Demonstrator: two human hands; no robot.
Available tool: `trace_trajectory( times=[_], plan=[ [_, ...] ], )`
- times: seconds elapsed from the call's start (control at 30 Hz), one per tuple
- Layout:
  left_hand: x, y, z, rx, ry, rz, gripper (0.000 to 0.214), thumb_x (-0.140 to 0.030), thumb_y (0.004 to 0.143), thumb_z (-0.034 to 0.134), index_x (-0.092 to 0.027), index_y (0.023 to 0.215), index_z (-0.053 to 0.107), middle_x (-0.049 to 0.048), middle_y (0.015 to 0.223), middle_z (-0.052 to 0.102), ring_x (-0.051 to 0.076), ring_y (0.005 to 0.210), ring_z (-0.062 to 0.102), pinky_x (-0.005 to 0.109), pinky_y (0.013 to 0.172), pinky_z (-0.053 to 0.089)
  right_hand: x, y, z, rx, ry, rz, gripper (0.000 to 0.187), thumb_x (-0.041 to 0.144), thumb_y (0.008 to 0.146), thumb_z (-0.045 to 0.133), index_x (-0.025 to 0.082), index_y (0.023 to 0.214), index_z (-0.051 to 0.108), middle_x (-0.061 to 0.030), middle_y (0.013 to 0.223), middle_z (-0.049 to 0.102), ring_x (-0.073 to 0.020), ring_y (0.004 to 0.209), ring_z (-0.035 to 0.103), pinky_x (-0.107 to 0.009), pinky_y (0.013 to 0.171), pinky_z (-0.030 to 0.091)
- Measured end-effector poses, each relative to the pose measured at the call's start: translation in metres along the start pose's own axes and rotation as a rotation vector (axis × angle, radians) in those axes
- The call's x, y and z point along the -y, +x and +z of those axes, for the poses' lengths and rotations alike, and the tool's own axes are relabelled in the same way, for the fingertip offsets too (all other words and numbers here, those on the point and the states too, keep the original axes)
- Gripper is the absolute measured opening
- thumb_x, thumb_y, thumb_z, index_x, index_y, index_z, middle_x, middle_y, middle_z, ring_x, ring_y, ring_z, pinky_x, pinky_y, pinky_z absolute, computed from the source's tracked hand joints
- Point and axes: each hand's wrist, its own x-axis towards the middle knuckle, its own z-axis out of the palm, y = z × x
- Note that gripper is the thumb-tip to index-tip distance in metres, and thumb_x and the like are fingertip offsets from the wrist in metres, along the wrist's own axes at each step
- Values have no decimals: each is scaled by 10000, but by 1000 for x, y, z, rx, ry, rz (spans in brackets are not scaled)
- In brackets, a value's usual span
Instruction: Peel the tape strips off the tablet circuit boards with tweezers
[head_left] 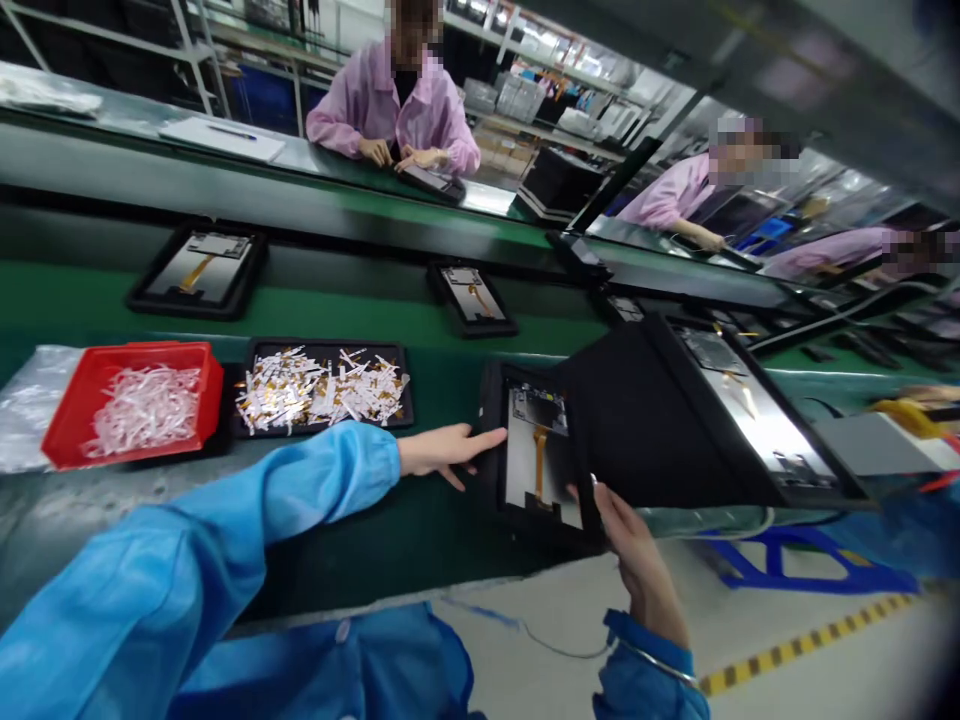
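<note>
Grip, left hand (444, 452): fingers apart, index over the opened device's (521, 480) left edge. Right hand (634, 545) is at its right edge; whether clamped, I cannot tell. The device appears to rest on the green surface (420, 540). I'd steady its frame (491, 495), sparing the orange ribbon (540, 460). I can read no lettering.

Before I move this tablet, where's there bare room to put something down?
The green belt is bare between the left tablet and middle tablet. Nearer, the bench is bare between the black tray and your tablet, though your left hand is over it. It's crowded left, around the red bin and plastic bag, and right, by the bigger tablet.
</note>
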Motion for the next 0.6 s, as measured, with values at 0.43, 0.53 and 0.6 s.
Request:
trace_trajectory(
  times=[0.43,0.53,0.6],
  plan=[
    [72,-178,-42,-51,242,8,706,-492,861,668,-210,1460,425,105,1396,580,264,1278,564,348,1091,468,-45,-161,60,866,19,36,991,776,728,606,189,1467,306,-147,1013,734,-241,658,712,-424,836,524],
    [95,-216,-82,-116,264,-72,641,-541,892,597,-205,1424,479,96,1387,604,269,1203,625,333,1027,497,-16,-181,95,1267,-6,92,1064,656,682,760,265,1531,251,-178,1373,589,-217,874,723,-364,842,544],
    [105,-231,-106,-139,268,-122,625,-547,885,595,-211,1405,512,79,1353,635,268,1163,650,308,980,515,16,-181,108,1506,-163,3,910,566,697,796,281,1474,417,-115,1246,679,-203,899,724,-312,809,551]
  ],
)
